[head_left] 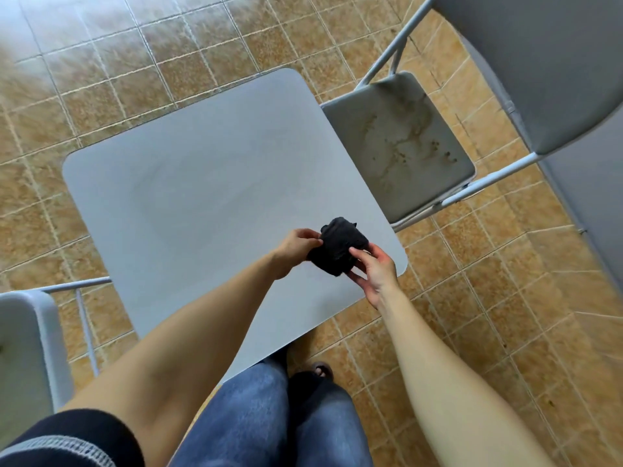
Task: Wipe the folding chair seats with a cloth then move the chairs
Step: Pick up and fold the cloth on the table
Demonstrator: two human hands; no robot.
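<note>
A bunched black cloth [340, 246] is held above the near right corner of a grey square table [202, 183]. My left hand [296, 247] pinches its left side and my right hand [374, 271] grips its right and lower side. A grey folding chair stands at the table's right; its seat [401, 146] carries brown stains and specks. The chair's backrest [546, 62] fills the upper right. A second grey folding chair [27, 348] shows at the lower left edge, only partly in view.
The floor [101, 79] is brown tile with pale grout. My legs in blue jeans [269, 416] stand against the table's near edge. The stained chair's white metal frame [488, 180] juts out beside the table's right side.
</note>
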